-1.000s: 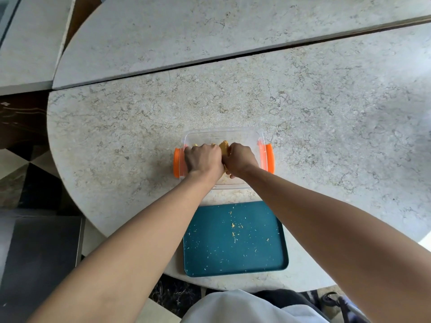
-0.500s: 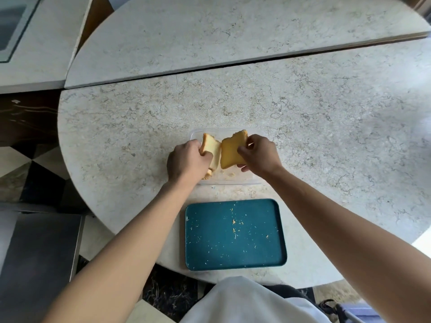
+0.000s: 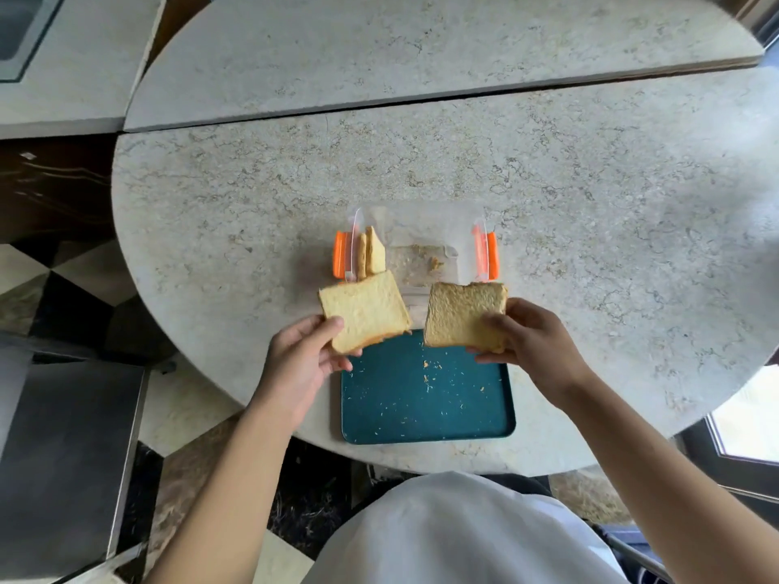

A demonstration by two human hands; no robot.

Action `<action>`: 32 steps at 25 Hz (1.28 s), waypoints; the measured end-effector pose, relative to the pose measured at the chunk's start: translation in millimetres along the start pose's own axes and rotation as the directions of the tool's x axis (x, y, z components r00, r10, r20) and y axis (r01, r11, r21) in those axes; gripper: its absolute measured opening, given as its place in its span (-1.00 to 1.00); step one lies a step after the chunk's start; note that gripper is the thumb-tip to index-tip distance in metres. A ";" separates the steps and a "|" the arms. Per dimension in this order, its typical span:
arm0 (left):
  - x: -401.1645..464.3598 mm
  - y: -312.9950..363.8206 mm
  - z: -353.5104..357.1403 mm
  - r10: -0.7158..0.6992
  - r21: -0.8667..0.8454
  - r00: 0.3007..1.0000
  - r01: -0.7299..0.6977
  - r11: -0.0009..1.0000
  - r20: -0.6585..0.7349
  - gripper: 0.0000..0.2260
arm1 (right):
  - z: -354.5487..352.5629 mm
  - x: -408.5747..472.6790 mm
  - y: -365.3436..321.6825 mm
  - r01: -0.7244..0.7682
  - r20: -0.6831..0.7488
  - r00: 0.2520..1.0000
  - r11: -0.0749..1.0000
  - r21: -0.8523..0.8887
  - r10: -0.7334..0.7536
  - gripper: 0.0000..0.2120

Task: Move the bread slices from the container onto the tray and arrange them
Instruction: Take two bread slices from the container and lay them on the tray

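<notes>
My left hand holds a pale yellow bread slice flat by its near-left corner, above the far-left corner of the teal tray. My right hand pinches a browner slice over the tray's far-right part. The tray lies at the table's near edge, bare except for crumbs. Just beyond it stands the clear container with orange side clips. Two more slices stand on edge against its left wall, and crumbs lie on its floor.
The round marble table stretches wide to the right and beyond the container. A second marble slab adjoins it at the back. Floor tiles and a dark cabinet lie beyond the table's left edge. My white clothing fills the bottom of the view.
Both hands lifted one slice each out of the container and drew them toward me, now flat over the tray's far edge. The container's orange clips are uncovered again.
</notes>
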State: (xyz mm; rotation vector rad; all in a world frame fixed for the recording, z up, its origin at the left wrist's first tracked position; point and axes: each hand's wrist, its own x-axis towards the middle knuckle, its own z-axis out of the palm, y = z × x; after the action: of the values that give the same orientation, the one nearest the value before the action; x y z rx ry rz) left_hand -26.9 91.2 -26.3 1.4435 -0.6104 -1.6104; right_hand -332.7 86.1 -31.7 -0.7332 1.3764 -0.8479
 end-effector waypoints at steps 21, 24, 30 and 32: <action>-20.7 -103.8 -1.2 -0.014 0.827 0.984 0.158 0.539 -0.179 -0.90 | -13.0 -21.4 85.8 -0.174 -0.131 0.984 0.456 -0.873 0.124 -0.60; -16.9 -101.6 0.7 0.089 0.887 0.969 0.172 0.429 -0.230 -0.69 | -10.6 -19.9 77.0 -0.136 -0.119 0.990 0.327 -0.935 0.072 -0.56; 5.6 -104.6 32.7 0.196 0.956 0.942 -0.288 0.053 0.273 -0.51 | 16.9 -2.1 74.5 0.152 0.146 0.988 0.191 -0.970 -0.046 -0.47; 13.2 -109.7 40.8 0.089 0.945 0.943 -0.314 -0.088 0.322 -0.42 | 23.2 2.2 78.6 0.191 0.191 0.982 0.149 -0.970 -0.015 -0.38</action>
State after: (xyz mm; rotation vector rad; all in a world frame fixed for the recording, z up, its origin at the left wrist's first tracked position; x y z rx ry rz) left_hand -95.7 128.1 -114.5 1.9913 -2.4399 -0.7682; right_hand -303.1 124.2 -98.1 -1.9194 1.6846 0.2388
